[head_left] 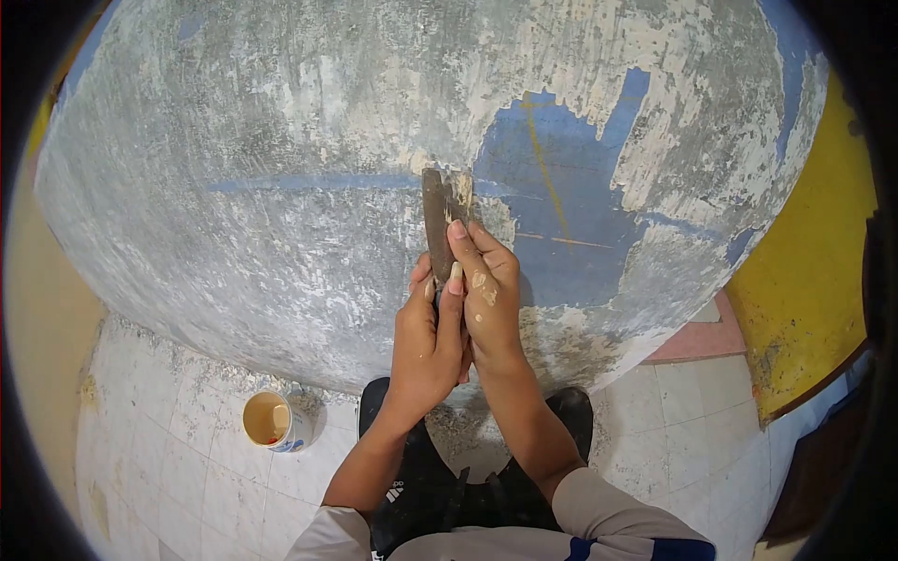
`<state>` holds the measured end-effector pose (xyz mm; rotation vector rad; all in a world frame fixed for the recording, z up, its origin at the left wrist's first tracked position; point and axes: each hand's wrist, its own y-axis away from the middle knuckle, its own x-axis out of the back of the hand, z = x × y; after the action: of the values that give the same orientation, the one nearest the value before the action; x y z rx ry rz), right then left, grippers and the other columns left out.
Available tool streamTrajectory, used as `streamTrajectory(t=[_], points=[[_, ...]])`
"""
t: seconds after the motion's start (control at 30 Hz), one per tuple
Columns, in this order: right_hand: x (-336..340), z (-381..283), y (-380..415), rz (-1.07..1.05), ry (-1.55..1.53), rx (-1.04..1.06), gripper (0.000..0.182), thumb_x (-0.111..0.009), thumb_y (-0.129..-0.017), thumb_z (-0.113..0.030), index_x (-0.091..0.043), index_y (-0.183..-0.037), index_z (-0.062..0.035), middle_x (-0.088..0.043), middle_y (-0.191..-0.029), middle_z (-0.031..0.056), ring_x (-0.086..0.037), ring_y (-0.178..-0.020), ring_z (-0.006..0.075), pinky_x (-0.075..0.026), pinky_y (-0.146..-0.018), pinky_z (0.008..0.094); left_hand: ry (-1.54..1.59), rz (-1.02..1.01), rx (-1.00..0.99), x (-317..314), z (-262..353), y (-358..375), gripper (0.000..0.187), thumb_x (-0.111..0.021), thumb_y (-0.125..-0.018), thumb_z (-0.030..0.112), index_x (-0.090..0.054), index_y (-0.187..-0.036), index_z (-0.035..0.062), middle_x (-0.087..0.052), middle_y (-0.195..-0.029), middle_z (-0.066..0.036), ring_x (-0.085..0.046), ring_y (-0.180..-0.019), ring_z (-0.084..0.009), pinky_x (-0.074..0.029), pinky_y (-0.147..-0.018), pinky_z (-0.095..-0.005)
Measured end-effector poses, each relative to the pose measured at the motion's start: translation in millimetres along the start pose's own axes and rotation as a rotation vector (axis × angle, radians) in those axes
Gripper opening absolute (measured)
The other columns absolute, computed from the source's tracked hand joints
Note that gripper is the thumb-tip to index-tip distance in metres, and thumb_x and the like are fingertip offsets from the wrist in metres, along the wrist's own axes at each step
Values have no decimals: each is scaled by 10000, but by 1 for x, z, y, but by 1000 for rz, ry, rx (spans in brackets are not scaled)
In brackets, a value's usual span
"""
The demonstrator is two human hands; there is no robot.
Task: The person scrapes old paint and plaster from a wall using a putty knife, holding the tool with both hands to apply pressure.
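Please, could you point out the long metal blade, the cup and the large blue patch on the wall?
Long metal blade (434, 220), head view: middle of its flat face.
Cup (299, 429), head view: its outer wall.
Large blue patch (586, 208), head view: its central area.

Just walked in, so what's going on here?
A person holds a flat blade with the left hand and right hand together, in front of a patchy wall; whether it touches is unclear. A blue patch shows to its right. Below, a cup stands on the floor near scattered flakes.
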<state>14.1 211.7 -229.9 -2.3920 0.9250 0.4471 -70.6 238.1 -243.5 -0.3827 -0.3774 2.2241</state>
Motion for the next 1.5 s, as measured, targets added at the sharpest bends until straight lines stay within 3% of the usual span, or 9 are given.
streamTrajectory(t=[0.27,0.47,0.6,0.73,0.83,1.0,1.23,1.43,1.5], points=[[-13,-14,-20,-1,-27,89,310,-523,-1041,-306,-605,-926,-30,-663,-715,99,-628,-586,142,-510,-552,253,22,-83,-68,6,16,-25,318,-441,-1072,189,-518,-1262,-55,-513,-687,12,-417,-450,-12,-317,-355,-189],[-13,-19,-14,27,-15,46,316,-532,-1036,-319,-604,-918,-34,-652,-712,88,-632,-596,142,-512,-556,253,-207,-26,-363,6,-8,-28,323,-430,-1077,195,-514,-1271,-49,-533,-739,-8,-454,-522,-20,-364,-424,-200],[-6,2,2,46,-1,-16,315,-543,-1031,-325,-605,-922,-36,-651,-714,82,-628,-592,141,-519,-564,254,-159,-39,-16,13,-10,-1,308,-418,-1080,195,-536,-1222,-51,-550,-800,-28,-469,-574,-27,-386,-475,-195],[-4,8,6,61,-11,-29,308,-545,-1030,-319,-608,-923,-37,-656,-716,86,-627,-589,145,-519,-566,256,-204,2,-223,13,-22,-2,293,-424,-1078,193,-561,-1149,-56,-542,-798,-33,-461,-560,-30,-379,-465,-200],[-5,6,2,58,-32,-3,309,-539,-1033,-317,-610,-923,-37,-655,-711,90,-626,-588,147,-513,-564,257,-158,-63,-74,16,-14,-4,290,-427,-1076,187,-556,-1153,-62,-554,-814,-35,-481,-576,-25,-377,-446,-198],[-7,4,-2,86,35,37,323,-529,-1038,-322,-613,-917,-35,-652,-707,92,-625,-589,148,-503,-559,260,-139,-29,-209,12,-14,-11,296,-435,-1072,200,-538,-1162,-62,-560,-771,-40,-483,-503,-36,-372,-393,-219],[-18,-33,-27,12,-22,148,339,-529,-1037,-332,-608,-885,-40,-651,-733,93,-630,-613,155,-506,-577,255,-95,-135,-153,3,23,-40,306,-434,-1072,217,-525,-1209,-42,-532,-665,-19,-462,-443,-44,-337,-368,-214],[-2,-5,3,38,-18,7,306,-547,-1034,-291,-619,-956,-4,-663,-741,93,-628,-618,139,-505,-572,246,-260,-15,-265,7,-8,-8,338,-431,-1069,182,-545,-1209,-104,-633,-1090,-195,-587,-819,-138,-484,-720,-269],[0,4,6,42,-14,-23,319,-532,-1038,-314,-617,-927,-28,-651,-713,83,-629,-609,141,-507,-566,253,-268,-12,-186,9,-11,0,333,-431,-1070,187,-548,-1193,-101,-632,-1038,-174,-576,-793,-130,-479,-712,-266]])
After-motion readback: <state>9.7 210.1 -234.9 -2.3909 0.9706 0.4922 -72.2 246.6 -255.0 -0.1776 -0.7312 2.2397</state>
